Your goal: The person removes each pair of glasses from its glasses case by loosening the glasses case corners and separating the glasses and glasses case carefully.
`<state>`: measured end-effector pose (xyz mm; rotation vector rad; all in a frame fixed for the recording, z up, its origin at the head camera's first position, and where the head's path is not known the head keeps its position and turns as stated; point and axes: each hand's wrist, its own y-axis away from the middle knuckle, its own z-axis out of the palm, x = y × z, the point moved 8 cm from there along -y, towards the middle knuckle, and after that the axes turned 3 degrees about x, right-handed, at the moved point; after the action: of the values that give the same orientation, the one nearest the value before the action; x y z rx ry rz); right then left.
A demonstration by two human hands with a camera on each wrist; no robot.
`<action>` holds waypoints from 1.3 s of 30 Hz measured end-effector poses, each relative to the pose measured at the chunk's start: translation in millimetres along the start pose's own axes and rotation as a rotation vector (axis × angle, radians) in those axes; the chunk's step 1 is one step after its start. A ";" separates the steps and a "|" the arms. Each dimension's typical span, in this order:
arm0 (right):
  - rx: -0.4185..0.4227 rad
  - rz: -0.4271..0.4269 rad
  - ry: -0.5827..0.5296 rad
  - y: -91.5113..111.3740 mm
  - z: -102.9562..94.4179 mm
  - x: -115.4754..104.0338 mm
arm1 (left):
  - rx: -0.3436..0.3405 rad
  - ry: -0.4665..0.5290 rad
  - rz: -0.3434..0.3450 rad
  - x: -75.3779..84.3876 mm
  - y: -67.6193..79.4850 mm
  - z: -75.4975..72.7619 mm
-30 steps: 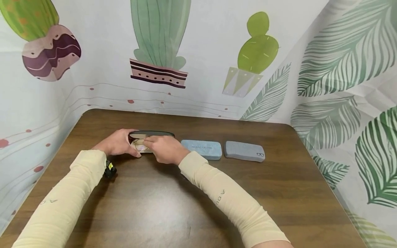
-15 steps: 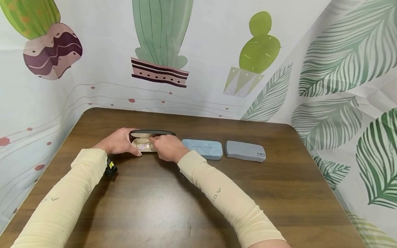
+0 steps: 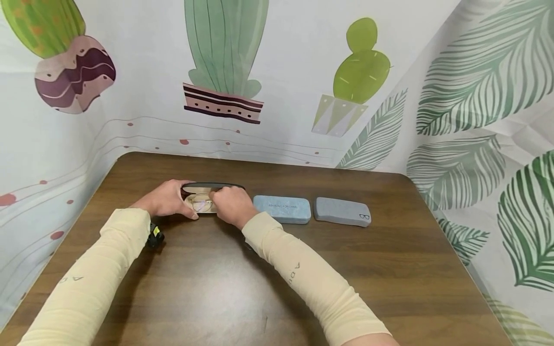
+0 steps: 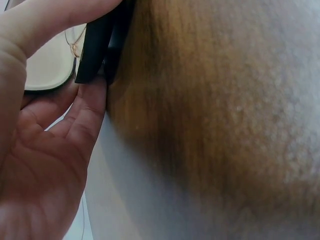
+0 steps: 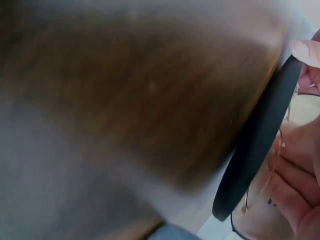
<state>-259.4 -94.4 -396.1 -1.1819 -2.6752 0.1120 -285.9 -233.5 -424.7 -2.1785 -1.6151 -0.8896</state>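
A dark eyeglasses case with a cream lining stands open at the back left of the table. Across its left end, my left hand grips it, thumb at the front edge and fingers behind. Thin-framed eyeglasses lie inside, their round lenses toward the left end. My right hand reaches into the right part of the case, fingers curled at the thin gold frame. In the right wrist view, the case's black front wall runs beside those fingers. The left wrist view shows the left thumb over the black case edge.
To the right lie a closed light-blue glasses case and a closed grey-blue one with a small glasses print. All rest on a brown wooden table. A printed cloth hangs behind. A small black device sits below the left wrist.
My right hand has shifted right along the case, uncovering more of the eyeglasses, which have slid slightly right. The left hand keeps its hold on the case end.
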 end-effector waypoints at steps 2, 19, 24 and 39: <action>0.035 0.018 0.000 0.1 -1.1 -0.3 | -0.002 0.000 -0.003 -0.2 0.1 0.4; 0.172 -0.005 0.074 4.9 -17.5 -5.7 | -0.002 -0.014 0.011 0.4 -1.9 2.0; 0.217 -0.035 0.091 6.9 -22.7 -9.1 | 0.007 -0.026 0.013 -0.8 -0.7 1.2; 0.283 -0.085 0.105 10.1 -35.4 -13.8 | 0.011 -0.039 0.009 -2.4 -1.1 2.1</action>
<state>-235.1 -98.4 -365.5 -0.9589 -2.5103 0.3896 -286.7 -233.7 -427.9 -2.2070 -1.6230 -0.8395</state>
